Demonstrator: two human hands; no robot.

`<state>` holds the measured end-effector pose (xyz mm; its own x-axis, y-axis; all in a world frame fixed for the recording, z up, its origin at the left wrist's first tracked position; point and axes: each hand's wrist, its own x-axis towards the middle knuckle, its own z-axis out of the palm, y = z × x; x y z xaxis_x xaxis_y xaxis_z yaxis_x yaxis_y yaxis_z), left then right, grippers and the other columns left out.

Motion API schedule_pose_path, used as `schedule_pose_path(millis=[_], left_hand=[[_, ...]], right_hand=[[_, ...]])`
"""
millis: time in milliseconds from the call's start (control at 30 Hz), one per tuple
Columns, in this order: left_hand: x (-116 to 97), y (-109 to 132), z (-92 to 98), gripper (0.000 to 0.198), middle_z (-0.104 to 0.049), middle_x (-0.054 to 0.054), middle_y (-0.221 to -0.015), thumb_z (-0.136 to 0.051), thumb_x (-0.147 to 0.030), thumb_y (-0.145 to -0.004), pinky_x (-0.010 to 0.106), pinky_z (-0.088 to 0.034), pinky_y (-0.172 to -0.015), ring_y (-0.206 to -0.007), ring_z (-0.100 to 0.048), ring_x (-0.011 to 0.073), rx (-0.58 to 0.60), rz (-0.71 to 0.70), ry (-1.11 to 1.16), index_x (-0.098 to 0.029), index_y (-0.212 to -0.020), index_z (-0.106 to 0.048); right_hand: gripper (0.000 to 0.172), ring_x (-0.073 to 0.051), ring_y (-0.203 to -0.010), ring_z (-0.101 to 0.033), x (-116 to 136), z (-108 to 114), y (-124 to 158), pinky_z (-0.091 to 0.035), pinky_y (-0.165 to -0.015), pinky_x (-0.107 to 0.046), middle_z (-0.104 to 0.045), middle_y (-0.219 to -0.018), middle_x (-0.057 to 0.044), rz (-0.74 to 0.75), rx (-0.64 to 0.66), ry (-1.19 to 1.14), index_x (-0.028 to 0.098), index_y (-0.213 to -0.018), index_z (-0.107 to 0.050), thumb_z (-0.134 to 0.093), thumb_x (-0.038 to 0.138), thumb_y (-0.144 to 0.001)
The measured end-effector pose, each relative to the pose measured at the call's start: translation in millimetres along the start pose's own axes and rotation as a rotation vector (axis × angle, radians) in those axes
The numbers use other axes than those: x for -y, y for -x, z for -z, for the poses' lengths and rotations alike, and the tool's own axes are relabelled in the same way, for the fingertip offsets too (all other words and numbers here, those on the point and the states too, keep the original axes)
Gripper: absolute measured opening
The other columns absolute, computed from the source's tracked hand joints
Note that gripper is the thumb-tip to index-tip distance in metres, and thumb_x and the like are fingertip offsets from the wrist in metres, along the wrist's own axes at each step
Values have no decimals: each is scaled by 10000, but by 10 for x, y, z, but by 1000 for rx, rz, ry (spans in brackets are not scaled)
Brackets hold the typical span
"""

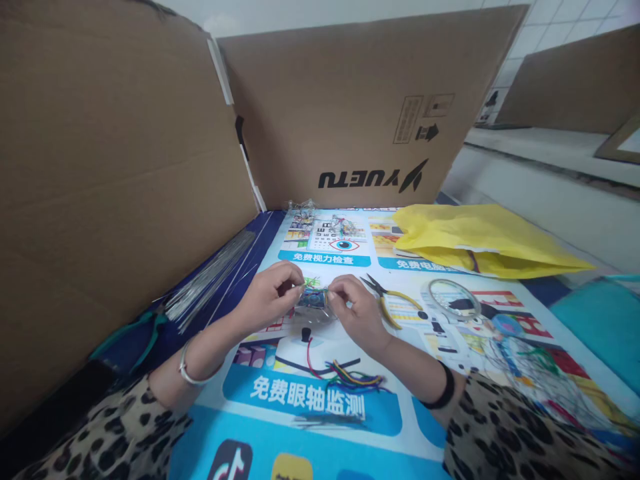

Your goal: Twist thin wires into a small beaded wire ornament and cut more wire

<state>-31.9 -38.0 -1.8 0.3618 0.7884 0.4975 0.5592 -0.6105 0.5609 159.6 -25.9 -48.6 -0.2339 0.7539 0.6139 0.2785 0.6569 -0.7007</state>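
Between my two hands is a small dark-blue bundle of coloured cord and thin wire (313, 298), with something clear and shiny under it. My left hand (273, 295) pinches its left end between thumb and fingertip. At the right end, the thumb and forefinger of my right hand (356, 308) are closed on it too. What the bundle is made into is too small to make out. Yellow-handled pliers (393, 300) lie just beyond my right hand, jaws pointing away to the left. Loose coloured cords (353, 378) lie on the printed sheet nearer me.
Cardboard panels (360, 80) stand at the back and left. Straight metal wires (213, 277) and teal-handled pliers (150, 333) lie at left. To the right are a yellow bag (480, 233), a clear round dish (454, 299) and a tangle of wire and cord (535, 380). Wire scraps (343, 225) lie behind.
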Motion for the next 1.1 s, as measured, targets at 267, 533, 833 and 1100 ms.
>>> schedule_pose_path(millis=[267,533,833,1100], left_hand=[[-164,6,-28,90,-624,61,-880,-501,-232,-823,276,-435,-723,-808,-559,132,166,220,450,-147,-827,-533],[-167,13,-111,93,-528,-5,-715,-501,-230,-809,238,-391,-609,-655,-482,95,72,267,283,-154,-755,-508],[-163,29,-154,53,-492,-48,-636,-542,-158,-766,189,-371,-536,-564,-443,63,76,263,228,-158,-729,-503],[-238,42,-138,107,-638,-29,-673,-528,-120,-771,195,-408,-574,-606,-556,81,71,146,-88,-171,-755,-620]], right_hand=[[96,-146,-714,-516,-25,-2,-2,-425,-616,-264,-544,-781,-23,10,-4,-26,197,-760,-549,-498,135,-812],[80,-147,-721,-506,126,61,-36,-430,-619,-274,-525,-779,-27,138,9,-2,190,-776,-546,-500,148,-827],[83,-163,-777,-521,216,44,-13,-444,-662,-296,-526,-790,-33,149,24,-34,193,-777,-547,-499,138,-817],[111,-162,-748,-527,283,17,0,-445,-662,-298,-532,-749,-21,84,-37,-41,201,-697,-527,-531,116,-768]])
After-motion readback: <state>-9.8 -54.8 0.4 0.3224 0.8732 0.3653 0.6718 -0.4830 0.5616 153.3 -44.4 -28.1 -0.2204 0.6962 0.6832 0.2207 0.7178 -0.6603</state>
